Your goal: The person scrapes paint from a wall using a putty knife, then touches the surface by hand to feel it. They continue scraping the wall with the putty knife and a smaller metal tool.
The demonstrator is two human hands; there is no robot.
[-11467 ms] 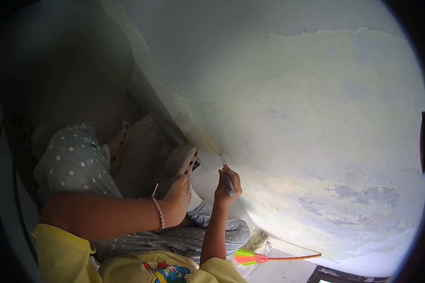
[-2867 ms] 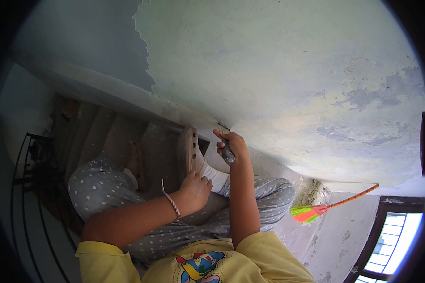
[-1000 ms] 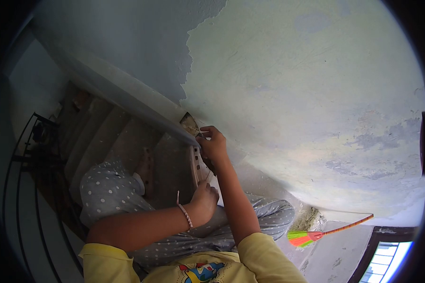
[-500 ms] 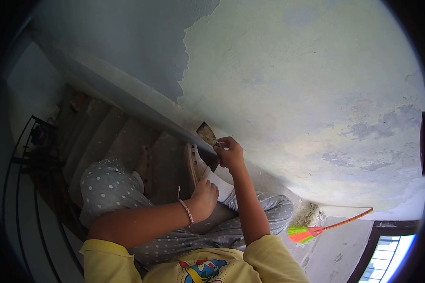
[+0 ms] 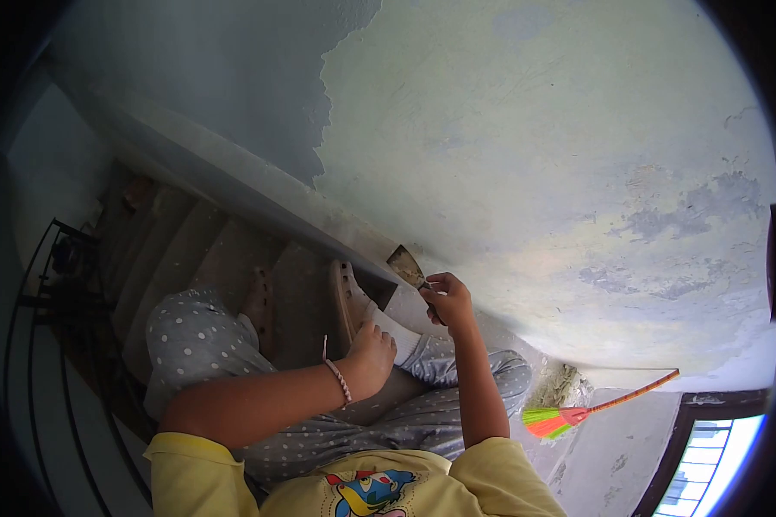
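In my right hand is a putty knife, gripped by its handle, with its worn flat blade pointing up and left beside the base of the wall. My left hand, with a braided bracelet at the wrist, is curled near the white sock and shoe on one foot. Its fingers are bent, and whatever lies between them is too small to make out. The wall has pale green bare patches beside a grey painted area with a ragged edge.
Stairs descend to the left, bordered by a black metal railing. A broom with green and orange bristles lies at the right, near a barred window. My bent legs in dotted trousers rest on the steps.
My right hand has moved right and down with the putty knife, away from the shoe. The left hand has barely moved. The view has shifted slightly.
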